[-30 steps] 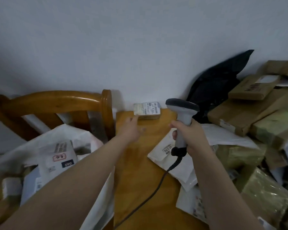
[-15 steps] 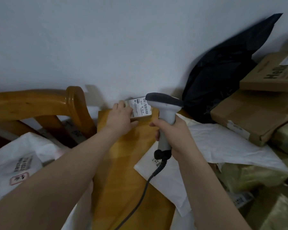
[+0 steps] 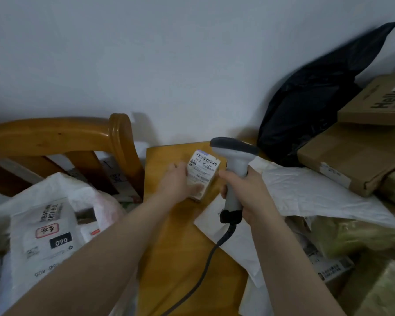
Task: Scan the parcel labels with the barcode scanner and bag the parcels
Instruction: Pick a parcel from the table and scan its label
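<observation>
My left hand (image 3: pixel 177 183) grips a small box parcel (image 3: pixel 202 173) with a white barcode label facing up, held just above the wooden table (image 3: pixel 180 247). My right hand (image 3: pixel 246 192) holds a grey barcode scanner (image 3: pixel 234 160) by its handle, its head right beside the parcel on the right. The scanner's dark cable (image 3: pixel 205 265) trails toward me across the table. A large white woven bag (image 3: pixel 43 236) with printed markings stands open at the left, with parcels inside.
A wooden chair back (image 3: pixel 62 135) rises behind the bag. White mailers (image 3: pixel 306 192) lie on the table's right side. Cardboard boxes (image 3: pixel 356 156), a black plastic bag (image 3: pixel 312 99) and taped parcels (image 3: pixel 356 233) pile up at the right against the wall.
My left hand reached the small parcel at the table's far edge, grasped it and drew it toward me beside the scanner. The scanner hand stayed roughly in place.
</observation>
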